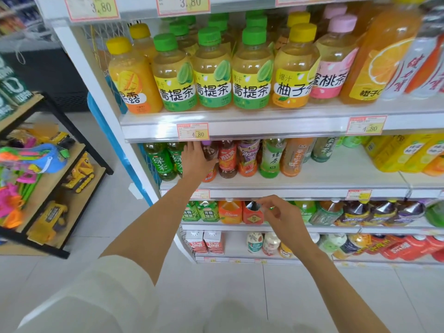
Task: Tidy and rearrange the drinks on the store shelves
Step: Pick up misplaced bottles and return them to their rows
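Observation:
My left hand (pixel 195 159) reaches into the second shelf and wraps around a dark tea bottle with a purple cap (pixel 210 152). That bottle stands between green tea bottles (pixel 159 162) and a red iced tea bottle (pixel 227 159). My right hand (pixel 280 213) hovers lower, in front of the third shelf. Its fingers are loosely curled and apart, holding nothing, beside a large red-labelled bottle (pixel 252 213). The top shelf holds a neat row of green-capped (pixel 211 75) and yellow-capped (pixel 294 73) juice tea bottles.
White shelf rails (pixel 276 124) carry price tags. Yellow drink cartons (pixel 406 152) sit at the right of the second shelf. A dark-framed wooden rack (pixel 48 186) with toy trucks and plastic toys stands at the left. Pale tiled floor (pixel 240 296) lies below.

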Tool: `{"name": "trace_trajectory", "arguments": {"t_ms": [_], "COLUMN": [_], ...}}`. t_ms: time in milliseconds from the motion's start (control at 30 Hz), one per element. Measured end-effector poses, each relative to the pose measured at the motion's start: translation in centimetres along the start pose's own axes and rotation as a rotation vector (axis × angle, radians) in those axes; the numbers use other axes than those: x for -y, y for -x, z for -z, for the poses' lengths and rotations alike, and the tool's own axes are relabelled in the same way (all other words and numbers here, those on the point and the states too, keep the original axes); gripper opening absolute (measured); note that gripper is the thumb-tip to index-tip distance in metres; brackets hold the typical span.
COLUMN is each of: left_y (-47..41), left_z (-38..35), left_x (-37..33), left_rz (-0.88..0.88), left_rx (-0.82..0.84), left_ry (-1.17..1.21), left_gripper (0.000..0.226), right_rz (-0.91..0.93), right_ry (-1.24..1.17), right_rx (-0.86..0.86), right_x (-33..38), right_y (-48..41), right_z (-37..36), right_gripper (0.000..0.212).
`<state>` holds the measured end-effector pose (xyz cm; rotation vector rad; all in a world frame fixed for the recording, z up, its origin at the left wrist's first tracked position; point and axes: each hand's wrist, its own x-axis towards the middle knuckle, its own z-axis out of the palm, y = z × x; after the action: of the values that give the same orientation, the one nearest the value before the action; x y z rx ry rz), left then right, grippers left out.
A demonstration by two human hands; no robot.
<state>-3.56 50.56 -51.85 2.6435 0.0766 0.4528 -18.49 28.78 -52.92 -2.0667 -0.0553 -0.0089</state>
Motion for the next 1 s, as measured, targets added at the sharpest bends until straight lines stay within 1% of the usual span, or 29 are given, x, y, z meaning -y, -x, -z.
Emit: {"name": "trace_trajectory", "arguments": {"t_ms": [67,200,300,367,467,533,600,633,700,767,833,1000], "left_y": [1.1,4.5,6.5,7.5,9.1,10.4,11.6,12.1,13.2,13.9,14.4,15.0], "left_z": [-0.1,0.0,1.2,2.6,4.6,5.4,5.5,5.3,4.6,3.7,3.3,3.0], "left_x": [0.2,0.4,0.3,-0.4,-2.0,-3.1,-3.9,-4.2,-4.5,-4.6,-4.8,-5.8], "left_rz": [-0.036,-0.054,-0.097,-0.148,-0.220,-0.178,-0.089,-0.056,-0.026,-0.021,-0.014,0.028], "left_rx": [-0.046,-0.139,-0.201,-0.225,-0.169,-0.087,0.004,0.045,0.102,0.134,0.152,0.201], "left_ry": [0.116,0.314,0.390,0.404,0.412,0.498,0.618,0.661,0.673,0.666,0.664,0.721], "left_gripper": [0.088,0.068,0.067,0.069,0.072,0.074,0.070,0.068,0.069,0.071,0.073,0.076], "right_rz": [-0.005,-0.007,-0.006,-0.016,0.056,0.117,0.151,0.156,0.148,0.099,0.046,0.002], "right_ry": [-0.016,-0.113,-0.111,-0.116,-0.088,-0.074,-0.099,-0.111,-0.124,-0.167,-0.220,-0.248], "right_rx": [0.005,0.004,0.020,0.037,0.074,0.098,0.117,0.120,0.129,0.161,0.170,0.113], "right_x": [0.2,1.0,1.3,1.4,1.7,2.0,2.2,2.2,2.1,1.8,1.4,0.9], "right_y": [-0.1,-0.4,-0.7,-1.2,-1.7,-1.9,-2.0,-1.9,-1.7,-1.0,-0.1,0.9], "right_z": [-0.2,-0.7,-1.3,-1.8,-2.5,-3.0,-3.3,-3.3,-3.2,-3.0,-2.9,-2.0], "right_gripper": [0.024,0.029,0.025,0.032,0.059,0.078,0.088,0.089,0.083,0.080,0.082,0.076]}}
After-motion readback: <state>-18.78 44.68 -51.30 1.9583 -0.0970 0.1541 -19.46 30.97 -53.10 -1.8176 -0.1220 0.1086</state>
